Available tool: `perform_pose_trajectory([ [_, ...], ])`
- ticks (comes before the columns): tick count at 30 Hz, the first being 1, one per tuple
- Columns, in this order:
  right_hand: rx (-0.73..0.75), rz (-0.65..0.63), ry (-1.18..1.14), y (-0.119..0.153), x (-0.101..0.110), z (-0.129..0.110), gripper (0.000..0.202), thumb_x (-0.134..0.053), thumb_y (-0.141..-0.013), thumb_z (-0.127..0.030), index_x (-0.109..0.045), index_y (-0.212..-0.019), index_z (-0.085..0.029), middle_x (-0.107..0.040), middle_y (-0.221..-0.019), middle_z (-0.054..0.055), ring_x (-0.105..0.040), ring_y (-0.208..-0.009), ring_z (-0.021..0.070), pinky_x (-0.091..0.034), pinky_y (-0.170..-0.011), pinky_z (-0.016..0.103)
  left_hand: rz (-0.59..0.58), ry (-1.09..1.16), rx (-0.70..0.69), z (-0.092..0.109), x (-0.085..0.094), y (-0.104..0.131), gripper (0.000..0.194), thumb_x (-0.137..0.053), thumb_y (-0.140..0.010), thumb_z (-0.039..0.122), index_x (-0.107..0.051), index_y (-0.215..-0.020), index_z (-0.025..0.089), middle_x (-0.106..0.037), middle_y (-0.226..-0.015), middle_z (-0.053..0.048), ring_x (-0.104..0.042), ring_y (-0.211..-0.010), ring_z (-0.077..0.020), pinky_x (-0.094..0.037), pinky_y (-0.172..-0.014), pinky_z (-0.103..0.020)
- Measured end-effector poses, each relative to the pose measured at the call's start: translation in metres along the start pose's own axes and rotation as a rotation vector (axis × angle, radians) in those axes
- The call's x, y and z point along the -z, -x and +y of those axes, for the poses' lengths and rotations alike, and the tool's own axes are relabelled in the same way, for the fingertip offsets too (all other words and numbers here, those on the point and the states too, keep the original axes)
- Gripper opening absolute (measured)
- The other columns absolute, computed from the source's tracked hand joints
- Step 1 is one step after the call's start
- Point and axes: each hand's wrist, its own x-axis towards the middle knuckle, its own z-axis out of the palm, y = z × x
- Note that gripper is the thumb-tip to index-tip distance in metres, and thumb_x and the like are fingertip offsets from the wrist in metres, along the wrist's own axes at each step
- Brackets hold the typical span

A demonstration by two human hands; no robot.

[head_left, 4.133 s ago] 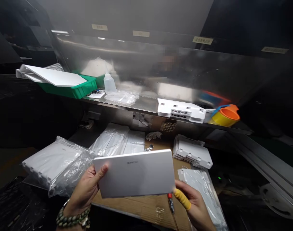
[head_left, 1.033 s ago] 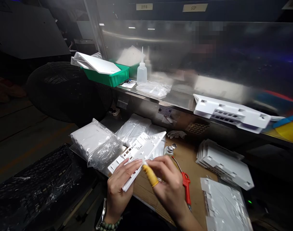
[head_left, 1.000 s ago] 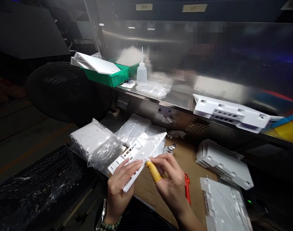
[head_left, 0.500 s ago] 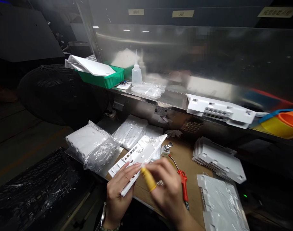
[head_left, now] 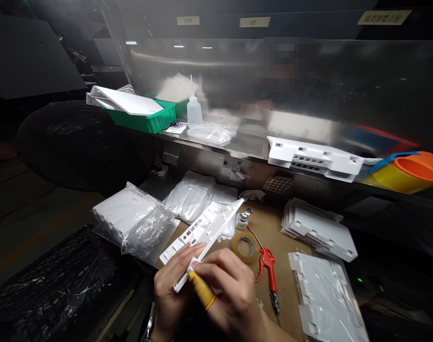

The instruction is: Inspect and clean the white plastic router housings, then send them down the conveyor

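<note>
My left hand (head_left: 172, 280) is wrapped round the near end of a white plastic panel (head_left: 205, 225) with rows of square cut-outs, held tilted above the bench. On the panel's near edge, my right hand (head_left: 227, 280) is closed in a pinch. A yellow finger cot (head_left: 201, 289) covers its thumb. Something small and whitish shows at those fingertips, too little to name. Right of the panel lie a roll of clear tape (head_left: 252, 251) and a red air blow gun (head_left: 268, 266). A small bottle with its metal lid raised (head_left: 242, 218) stands by the panel's far end.
Bagged white panels (head_left: 122, 211) lie left, stacked panels (head_left: 319, 228) and a wrapped one (head_left: 325, 294) right. The metal shelf (head_left: 250, 147) carries a green bin (head_left: 154, 122), a squeeze bottle (head_left: 194, 113), another panel (head_left: 312, 159) and a yellow-orange container (head_left: 409, 173).
My right hand has slid down and left along the panel's edge, towards its near end. The tape roll shows more fully now. My left hand keeps its hold.
</note>
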Motion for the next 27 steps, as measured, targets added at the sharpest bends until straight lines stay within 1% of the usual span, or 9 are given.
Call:
perform_pose_trajectory([
  [2,-0.047,0.021,0.031,-0.003,0.002,0.008,0.013,-0.065,-0.091,-0.013,-0.072,-0.100,-0.019,-0.068,-0.084,0.006,-0.063,-0.075,0.0172,-0.053,-0.064,0.029,0.001,0.014,0.019,0.000,0.000,0.001,0.047,-0.063,-0.088,0.000,-0.068,-0.128,0.026,-0.078,-0.116,-0.003,-0.074,-0.106,-0.0184,-0.056,-0.101,-0.030],
  [4,-0.149,0.124,0.150,-0.012,0.019,0.034,0.011,-0.064,-0.093,-0.016,-0.074,-0.095,-0.021,-0.067,-0.084,0.004,-0.064,-0.077,0.0171,-0.053,-0.066,0.029,0.002,0.034,0.058,0.000,0.000,0.002,0.048,-0.066,-0.086,0.000,-0.070,-0.125,0.028,-0.079,-0.115,-0.002,-0.075,-0.105,-0.0192,-0.057,-0.100,-0.031],
  [9,-0.232,0.657,0.530,-0.027,0.095,0.099,0.014,-0.075,-0.085,-0.031,-0.079,-0.089,-0.018,-0.067,-0.085,0.005,-0.063,-0.079,0.0198,-0.052,-0.073,0.035,0.026,0.241,0.412,0.007,0.008,-0.002,0.025,-0.073,-0.087,0.015,-0.079,-0.107,0.029,-0.081,-0.107,0.000,-0.077,-0.095,-0.0201,-0.062,-0.089,-0.027],
  [11,-0.309,0.821,0.585,-0.022,0.116,0.104,0.024,-0.078,-0.082,-0.037,-0.080,-0.095,-0.016,-0.067,-0.089,0.007,-0.063,-0.082,0.0210,-0.053,-0.073,0.036,0.036,0.320,0.540,0.009,0.013,-0.006,0.017,-0.075,-0.087,0.022,-0.081,-0.102,0.027,-0.082,-0.103,-0.002,-0.078,-0.092,-0.0210,-0.063,-0.084,-0.025],
  [13,-0.393,0.885,0.489,-0.015,0.125,0.100,0.034,-0.081,-0.079,-0.040,-0.079,-0.103,-0.016,-0.070,-0.096,0.008,-0.066,-0.085,0.0216,-0.054,-0.075,0.037,0.052,0.373,0.605,0.009,0.016,-0.009,0.015,-0.077,-0.085,0.024,-0.082,-0.100,0.025,-0.082,-0.099,-0.002,-0.078,-0.090,-0.0218,-0.064,-0.083,-0.025],
  [16,-0.447,0.839,0.151,-0.004,0.118,0.085,0.043,-0.083,-0.077,-0.037,-0.072,-0.114,-0.019,-0.073,-0.103,0.007,-0.071,-0.087,0.0208,-0.057,-0.077,0.036,0.067,0.435,0.648,0.008,0.018,-0.011,0.018,-0.079,-0.083,0.025,-0.082,-0.101,0.025,-0.082,-0.096,-0.002,-0.078,-0.089,-0.0222,-0.064,-0.082,-0.025],
  [18,-0.461,0.733,-0.039,0.000,0.107,0.073,0.042,-0.080,-0.081,-0.035,-0.066,-0.118,-0.021,-0.074,-0.107,0.007,-0.072,-0.084,0.0194,-0.059,-0.074,0.033,0.061,0.459,0.660,0.009,0.018,-0.013,0.017,-0.079,-0.083,0.026,-0.082,-0.100,0.024,-0.082,-0.097,-0.003,-0.078,-0.090,-0.0228,-0.064,-0.082,-0.025],
  [23,-0.444,0.317,-0.310,-0.001,0.074,0.045,0.027,-0.065,-0.096,-0.032,-0.056,-0.121,-0.025,-0.073,-0.118,0.009,-0.072,-0.080,0.0167,-0.060,-0.069,0.031,0.040,0.433,0.631,0.011,0.017,-0.018,0.018,-0.078,-0.084,0.027,-0.082,-0.100,0.021,-0.082,-0.101,-0.006,-0.078,-0.092,-0.0265,-0.065,-0.084,-0.032],
  [27,-0.416,-0.026,-0.442,-0.005,0.049,0.029,0.022,-0.052,-0.103,-0.032,-0.050,-0.125,-0.028,-0.063,-0.139,0.011,-0.070,-0.081,0.0141,-0.059,-0.068,0.030,-0.005,0.411,0.556,0.009,0.019,-0.019,0.017,-0.077,-0.085,0.024,-0.082,-0.102,0.024,-0.082,-0.102,-0.005,-0.077,-0.092,-0.0256,-0.065,-0.083,-0.033],
])
